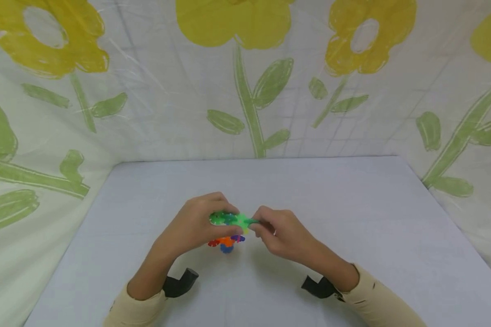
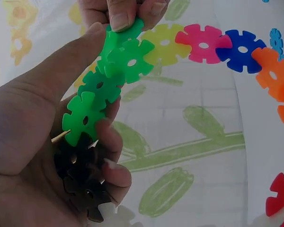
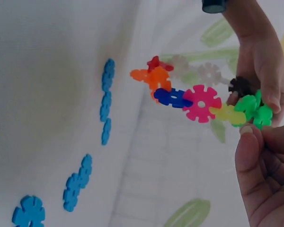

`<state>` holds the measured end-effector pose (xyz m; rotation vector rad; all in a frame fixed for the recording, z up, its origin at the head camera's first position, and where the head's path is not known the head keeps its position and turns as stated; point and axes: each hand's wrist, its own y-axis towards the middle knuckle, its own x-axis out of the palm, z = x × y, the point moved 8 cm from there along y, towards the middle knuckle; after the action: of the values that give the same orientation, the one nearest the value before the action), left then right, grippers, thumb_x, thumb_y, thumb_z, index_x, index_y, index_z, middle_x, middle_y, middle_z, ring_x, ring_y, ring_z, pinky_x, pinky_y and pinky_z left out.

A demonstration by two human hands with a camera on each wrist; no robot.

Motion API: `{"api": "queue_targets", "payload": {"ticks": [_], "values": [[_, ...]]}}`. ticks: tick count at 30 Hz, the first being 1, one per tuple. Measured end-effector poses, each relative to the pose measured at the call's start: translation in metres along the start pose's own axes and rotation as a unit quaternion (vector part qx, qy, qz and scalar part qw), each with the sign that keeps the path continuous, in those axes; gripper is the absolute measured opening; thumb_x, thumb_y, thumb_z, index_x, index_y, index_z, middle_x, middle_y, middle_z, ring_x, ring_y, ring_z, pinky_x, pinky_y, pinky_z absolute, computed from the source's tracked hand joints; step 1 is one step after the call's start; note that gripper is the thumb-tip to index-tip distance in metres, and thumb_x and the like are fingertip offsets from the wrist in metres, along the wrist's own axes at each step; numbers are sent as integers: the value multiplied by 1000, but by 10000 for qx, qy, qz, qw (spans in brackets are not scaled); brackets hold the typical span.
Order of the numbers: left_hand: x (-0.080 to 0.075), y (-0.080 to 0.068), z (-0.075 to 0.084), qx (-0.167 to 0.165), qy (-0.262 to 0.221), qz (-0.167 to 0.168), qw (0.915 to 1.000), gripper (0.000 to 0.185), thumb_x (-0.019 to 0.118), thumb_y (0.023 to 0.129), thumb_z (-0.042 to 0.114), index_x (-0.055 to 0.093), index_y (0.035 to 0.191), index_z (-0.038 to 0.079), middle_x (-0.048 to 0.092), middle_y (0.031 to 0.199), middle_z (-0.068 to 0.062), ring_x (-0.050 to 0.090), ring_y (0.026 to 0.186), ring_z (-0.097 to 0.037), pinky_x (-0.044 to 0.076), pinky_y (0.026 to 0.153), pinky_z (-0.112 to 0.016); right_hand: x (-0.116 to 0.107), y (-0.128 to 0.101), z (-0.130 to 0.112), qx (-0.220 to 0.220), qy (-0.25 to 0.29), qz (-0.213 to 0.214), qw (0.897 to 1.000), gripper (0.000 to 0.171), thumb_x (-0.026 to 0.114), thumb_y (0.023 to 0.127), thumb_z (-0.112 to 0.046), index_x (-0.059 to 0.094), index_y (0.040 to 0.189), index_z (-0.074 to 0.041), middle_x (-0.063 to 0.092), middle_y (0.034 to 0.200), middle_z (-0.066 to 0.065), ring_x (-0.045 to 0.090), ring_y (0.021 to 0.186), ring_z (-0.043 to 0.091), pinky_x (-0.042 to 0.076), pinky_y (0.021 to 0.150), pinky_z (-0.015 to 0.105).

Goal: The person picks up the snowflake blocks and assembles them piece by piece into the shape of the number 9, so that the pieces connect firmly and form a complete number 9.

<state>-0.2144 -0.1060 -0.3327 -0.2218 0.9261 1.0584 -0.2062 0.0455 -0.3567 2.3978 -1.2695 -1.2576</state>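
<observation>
My left hand (image 1: 198,222) holds a ring-like chain of linked, notched plastic snowflake discs. Its fingers curl round the black discs (image 2: 87,191) and green discs (image 2: 85,118), with the thumb along the green ones. At the green end, my right hand (image 1: 284,231) pinches a green disc (image 2: 128,32) between thumb and fingers. From there the chain curves through a yellow disc (image 2: 165,45), a pink disc (image 2: 203,45), a dark blue disc (image 2: 244,49) and orange discs (image 2: 273,74) to a red disc (image 2: 281,194). Pale translucent discs (image 3: 208,74) sit toward the black end.
Light blue snowflake discs (image 3: 72,191) appear in a line in the right wrist view, some joined. The white table (image 1: 352,204) lies below both hands. A sheet with yellow flowers (image 1: 235,20) and green stems hangs behind it. Black wrist devices (image 1: 180,282) project below the forearms.
</observation>
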Motion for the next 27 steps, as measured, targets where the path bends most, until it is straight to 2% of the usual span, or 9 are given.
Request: {"api": "queue_targets", "payload": {"ticks": [4,9,14,19,23,27], "values": [[-1,-2,-1,-68,211,-119,9997,35,88,76,39,77,102,20,65,89,16,57,78,-6,53,68,-26,0,-1,1,46,108,-57,9999,9,65,97,-3,59,95,-10,58,75,-11,50,62,2,50,54,21],[0,-2,1,110,553,-146,9983,36,87,77,41,77,105,20,68,92,15,58,80,-4,54,71,-26,-1,0,2,98,240,-85,9996,5,65,98,-6,60,97,-8,61,75,-7,52,63,3,52,56,22],[7,-1,2,201,275,-319,9989,39,85,81,35,74,114,17,70,102,12,61,88,-5,55,78,-26,-2,1,2,146,342,-95,9993,12,68,93,1,62,100,-8,64,76,0,53,65,4,54,58,24],[12,0,7,389,-31,-377,9985,37,82,86,28,72,119,15,70,109,10,63,95,-7,55,83,-27,-2,2,3,145,433,-95,9989,11,67,94,0,62,100,-8,64,76,1,54,65,5,54,58,25],[12,0,10,494,-132,-349,9981,31,79,89,25,72,118,15,70,109,9,63,94,-7,55,84,-28,-5,2,4,128,463,-85,9988,12,68,96,-5,63,106,-8,67,81,1,58,68,5,55,59,25],[6,-2,9,376,-57,-260,9989,30,75,93,25,71,120,14,71,112,7,65,96,-8,56,84,-29,-16,2,12,199,488,15,9986,18,66,97,-6,62,114,-6,69,88,0,63,74,8,57,61,28]]}}
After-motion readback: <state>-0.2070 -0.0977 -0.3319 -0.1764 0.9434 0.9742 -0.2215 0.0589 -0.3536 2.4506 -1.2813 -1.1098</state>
